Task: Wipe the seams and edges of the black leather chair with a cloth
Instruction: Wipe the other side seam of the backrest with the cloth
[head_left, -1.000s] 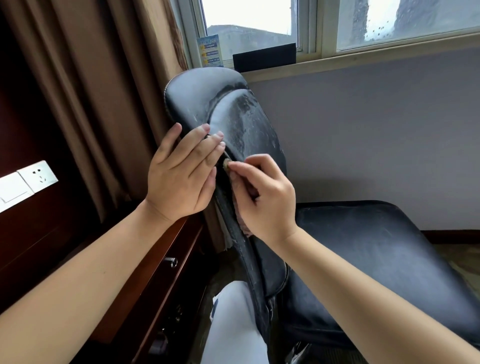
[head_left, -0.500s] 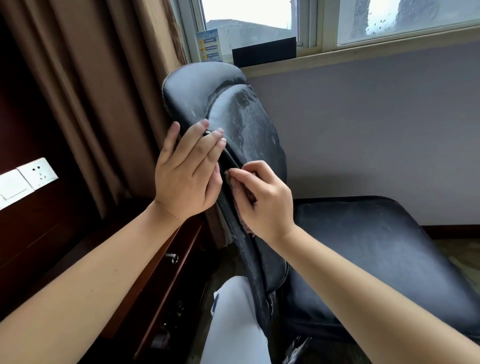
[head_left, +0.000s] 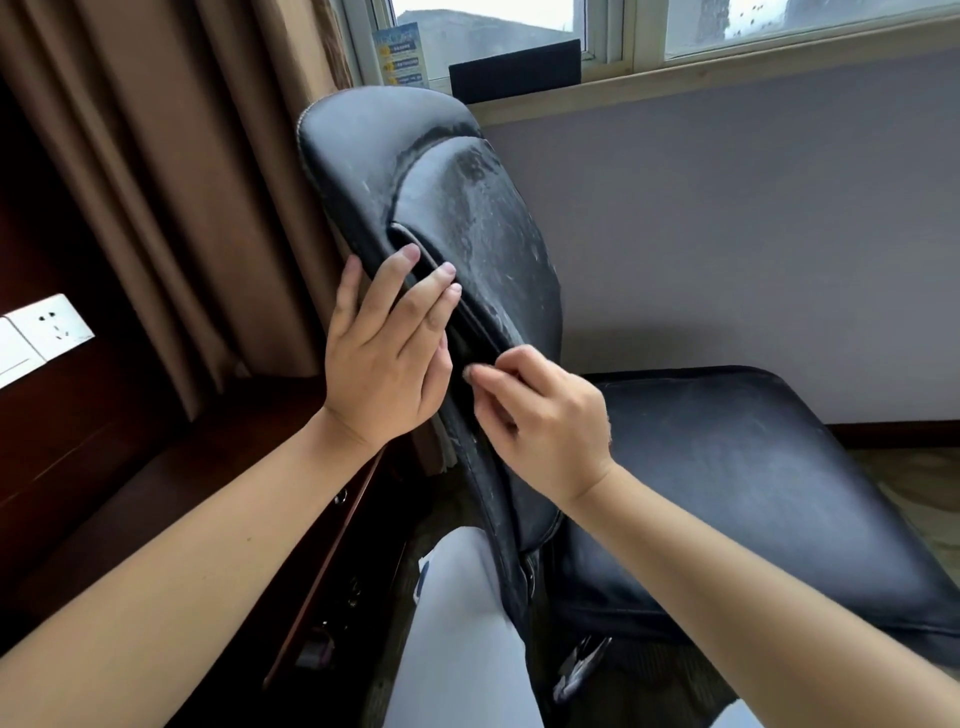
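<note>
Chair: the black leather chair (head_left: 467, 218) leans at the 12 o'clock side, its backrest dusty grey.
Left hand (head_left: 387, 348): fingers straight, pressing the backrest edge.
Right hand (head_left: 540, 415): pinches the cloth (head_left: 475, 372), barely visible, on the side seam.
Progress: I judge it early; the seam below and the seat (head_left: 753, 467) edges are left.

Window card (head_left: 400, 54): blue, with yellow and white bands of print, too small to read.
Elsewhere: no readable text, brand or number.
</note>
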